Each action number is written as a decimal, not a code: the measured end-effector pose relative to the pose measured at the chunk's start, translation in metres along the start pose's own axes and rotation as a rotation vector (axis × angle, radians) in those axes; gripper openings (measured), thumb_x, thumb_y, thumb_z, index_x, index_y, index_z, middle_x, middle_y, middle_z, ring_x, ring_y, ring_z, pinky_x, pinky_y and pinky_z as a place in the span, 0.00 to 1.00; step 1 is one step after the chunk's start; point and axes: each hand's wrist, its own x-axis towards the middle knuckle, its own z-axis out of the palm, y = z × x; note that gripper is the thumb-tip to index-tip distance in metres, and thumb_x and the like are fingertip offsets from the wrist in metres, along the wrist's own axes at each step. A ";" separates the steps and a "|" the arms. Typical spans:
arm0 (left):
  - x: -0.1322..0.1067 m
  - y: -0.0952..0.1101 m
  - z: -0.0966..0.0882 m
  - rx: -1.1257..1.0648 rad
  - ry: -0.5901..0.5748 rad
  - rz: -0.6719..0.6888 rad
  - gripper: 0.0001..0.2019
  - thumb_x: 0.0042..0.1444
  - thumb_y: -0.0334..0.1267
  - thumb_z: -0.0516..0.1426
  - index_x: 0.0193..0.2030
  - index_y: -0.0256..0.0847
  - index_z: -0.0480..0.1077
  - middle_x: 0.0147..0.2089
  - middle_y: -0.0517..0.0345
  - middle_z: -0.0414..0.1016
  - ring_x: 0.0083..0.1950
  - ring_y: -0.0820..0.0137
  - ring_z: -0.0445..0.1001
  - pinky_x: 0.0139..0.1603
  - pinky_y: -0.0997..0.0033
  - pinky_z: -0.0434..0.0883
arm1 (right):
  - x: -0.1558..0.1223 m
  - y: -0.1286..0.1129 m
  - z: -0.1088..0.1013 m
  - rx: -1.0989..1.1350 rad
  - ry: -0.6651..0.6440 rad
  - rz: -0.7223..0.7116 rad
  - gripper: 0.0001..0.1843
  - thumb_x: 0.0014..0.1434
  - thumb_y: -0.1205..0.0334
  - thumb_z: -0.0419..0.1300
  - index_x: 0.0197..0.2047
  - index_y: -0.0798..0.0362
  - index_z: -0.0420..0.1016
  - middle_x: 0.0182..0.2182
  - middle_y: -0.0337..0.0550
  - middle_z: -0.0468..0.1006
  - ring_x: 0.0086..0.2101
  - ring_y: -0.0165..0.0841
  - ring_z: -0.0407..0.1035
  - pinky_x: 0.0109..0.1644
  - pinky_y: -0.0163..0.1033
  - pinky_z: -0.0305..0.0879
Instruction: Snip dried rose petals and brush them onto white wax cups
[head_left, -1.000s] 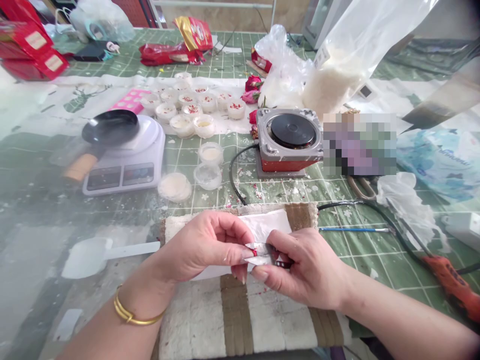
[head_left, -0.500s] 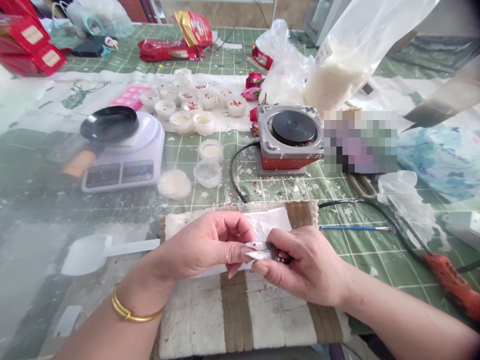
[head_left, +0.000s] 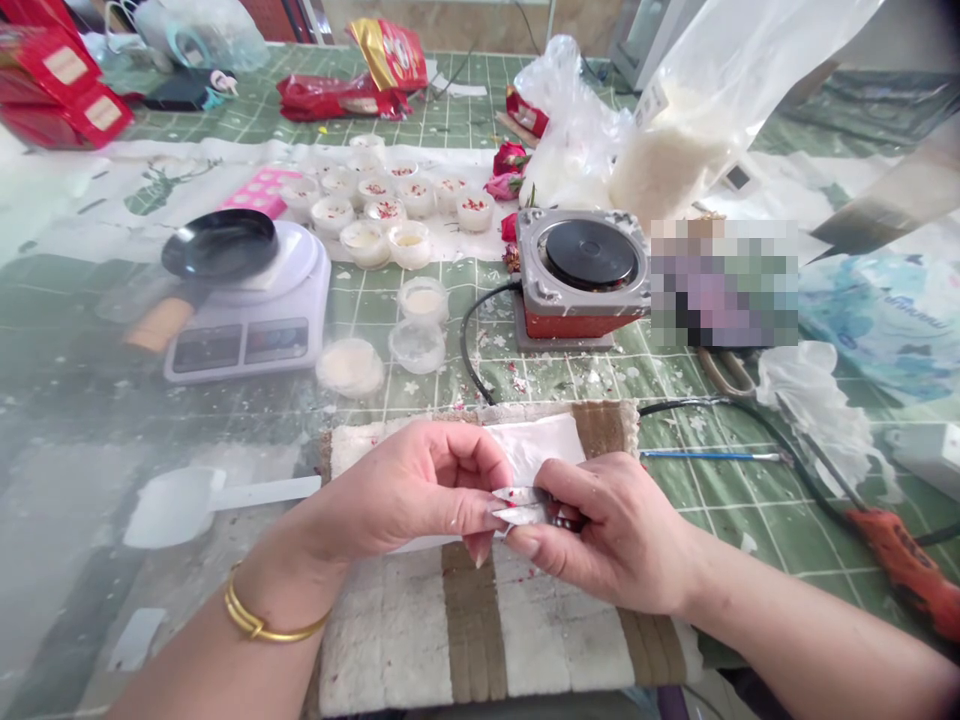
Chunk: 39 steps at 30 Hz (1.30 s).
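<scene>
My right hand [head_left: 615, 540] is closed around small scissors [head_left: 525, 514], whose dark handles are mostly covered by the fingers. Their silver blades point left, slightly parted, with small red bits on them. At the blade tips, my left hand [head_left: 427, 490] has thumb and fingers pinched together; what they hold is hidden, though a speck of red shows beside them. Beneath both hands lies a white paper sheet [head_left: 536, 445] on a cream and brown striped cloth mat [head_left: 397, 630] sprinkled with red crumbs.
Ahead stand a hot plate [head_left: 589, 255], a scale [head_left: 296, 335] bearing a black pan [head_left: 221, 245], and several small cups [head_left: 364, 243], some with red bits on top. Right of the mat lie a blue brush [head_left: 705, 456] and a cable [head_left: 787, 440]. A white scoop [head_left: 176, 505] is at left.
The scissor blades have shifted slightly, and more of the lower blade shows between my hands. Both hands stay in nearly the same place.
</scene>
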 end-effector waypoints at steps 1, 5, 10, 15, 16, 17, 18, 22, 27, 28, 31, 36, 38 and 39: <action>0.000 0.000 0.000 -0.001 -0.003 0.003 0.06 0.49 0.33 0.62 0.31 0.35 0.68 0.27 0.60 0.73 0.26 0.78 0.72 0.27 0.81 0.70 | 0.000 0.000 0.000 0.001 0.000 -0.003 0.23 0.57 0.42 0.51 0.23 0.52 0.55 0.13 0.32 0.60 0.16 0.22 0.49 0.20 0.32 0.42; 0.001 0.001 0.000 -0.020 -0.010 0.010 0.06 0.49 0.32 0.62 0.31 0.34 0.68 0.28 0.59 0.73 0.26 0.78 0.72 0.27 0.81 0.70 | 0.000 0.000 0.001 0.001 0.003 -0.008 0.23 0.58 0.42 0.51 0.23 0.52 0.56 0.14 0.32 0.59 0.17 0.22 0.48 0.21 0.31 0.42; 0.001 0.001 0.000 -0.030 -0.001 -0.005 0.06 0.48 0.30 0.62 0.31 0.34 0.68 0.27 0.59 0.73 0.26 0.78 0.72 0.27 0.81 0.70 | 0.001 0.001 0.002 0.001 0.044 -0.022 0.23 0.55 0.41 0.53 0.23 0.52 0.56 0.14 0.31 0.57 0.16 0.21 0.47 0.20 0.31 0.41; 0.000 0.000 0.000 -0.038 -0.001 0.005 0.07 0.48 0.31 0.62 0.31 0.34 0.68 0.27 0.59 0.73 0.26 0.78 0.72 0.27 0.81 0.70 | 0.000 0.001 0.002 0.008 0.040 -0.026 0.23 0.54 0.41 0.54 0.23 0.52 0.56 0.14 0.31 0.58 0.16 0.21 0.48 0.21 0.30 0.41; 0.000 0.000 0.000 -0.041 -0.005 0.008 0.07 0.48 0.31 0.63 0.31 0.34 0.68 0.27 0.59 0.73 0.26 0.78 0.72 0.27 0.81 0.70 | 0.000 0.001 0.002 0.007 0.035 -0.030 0.23 0.55 0.42 0.54 0.23 0.52 0.56 0.14 0.31 0.58 0.16 0.21 0.47 0.21 0.30 0.41; 0.000 0.000 0.000 -0.046 -0.010 0.010 0.07 0.47 0.32 0.63 0.31 0.34 0.68 0.27 0.59 0.74 0.26 0.78 0.72 0.27 0.81 0.70 | 0.001 0.001 0.002 0.007 0.030 -0.033 0.23 0.55 0.42 0.53 0.23 0.52 0.56 0.14 0.30 0.57 0.16 0.21 0.47 0.21 0.30 0.41; 0.000 0.000 0.000 -0.051 -0.013 0.010 0.07 0.47 0.32 0.63 0.31 0.34 0.69 0.27 0.58 0.74 0.26 0.77 0.73 0.27 0.81 0.70 | 0.001 0.001 0.001 0.007 0.030 -0.035 0.23 0.56 0.43 0.53 0.23 0.52 0.56 0.14 0.30 0.57 0.16 0.21 0.47 0.20 0.30 0.41; 0.002 -0.002 -0.001 -0.064 -0.028 0.017 0.06 0.48 0.30 0.62 0.31 0.33 0.69 0.28 0.58 0.74 0.26 0.77 0.73 0.27 0.80 0.70 | 0.001 0.001 0.002 0.005 0.037 -0.039 0.22 0.57 0.44 0.52 0.23 0.52 0.56 0.13 0.31 0.57 0.16 0.21 0.47 0.20 0.30 0.41; 0.001 -0.002 0.000 -0.075 -0.020 0.015 0.05 0.48 0.29 0.62 0.31 0.34 0.69 0.27 0.59 0.74 0.26 0.78 0.73 0.27 0.81 0.70 | 0.000 0.001 0.004 0.000 0.069 -0.029 0.23 0.54 0.41 0.54 0.24 0.52 0.55 0.14 0.31 0.58 0.16 0.21 0.48 0.20 0.30 0.41; 0.001 -0.002 0.000 -0.074 -0.014 0.014 0.05 0.48 0.29 0.62 0.31 0.34 0.69 0.27 0.59 0.74 0.26 0.78 0.73 0.27 0.81 0.70 | -0.001 0.001 0.004 -0.001 0.074 -0.028 0.24 0.53 0.41 0.55 0.23 0.52 0.55 0.14 0.31 0.58 0.16 0.21 0.48 0.20 0.30 0.41; 0.001 -0.001 0.000 -0.074 -0.014 0.025 0.06 0.47 0.30 0.62 0.31 0.34 0.69 0.27 0.58 0.74 0.25 0.77 0.72 0.27 0.80 0.70 | 0.000 0.001 0.004 -0.003 0.063 -0.034 0.23 0.54 0.42 0.54 0.23 0.52 0.55 0.14 0.31 0.59 0.16 0.21 0.49 0.20 0.30 0.42; 0.001 -0.002 -0.001 -0.057 -0.029 0.046 0.06 0.48 0.31 0.63 0.31 0.34 0.69 0.28 0.59 0.73 0.28 0.78 0.71 0.29 0.80 0.69 | 0.001 0.001 0.003 0.005 0.039 -0.023 0.23 0.56 0.43 0.53 0.23 0.52 0.56 0.13 0.31 0.59 0.16 0.21 0.48 0.20 0.30 0.42; 0.001 -0.003 -0.002 -0.049 -0.016 0.077 0.06 0.47 0.30 0.63 0.31 0.35 0.70 0.31 0.58 0.72 0.31 0.77 0.71 0.32 0.79 0.69 | 0.001 0.001 0.003 0.008 0.044 -0.024 0.23 0.56 0.43 0.53 0.23 0.52 0.56 0.13 0.31 0.59 0.16 0.21 0.48 0.20 0.30 0.42; 0.000 -0.003 -0.002 -0.051 -0.009 0.088 0.06 0.47 0.30 0.63 0.31 0.35 0.70 0.32 0.58 0.72 0.32 0.77 0.71 0.33 0.78 0.70 | 0.001 0.001 0.003 0.009 0.047 -0.024 0.23 0.56 0.42 0.53 0.23 0.52 0.57 0.13 0.31 0.59 0.16 0.21 0.48 0.20 0.30 0.42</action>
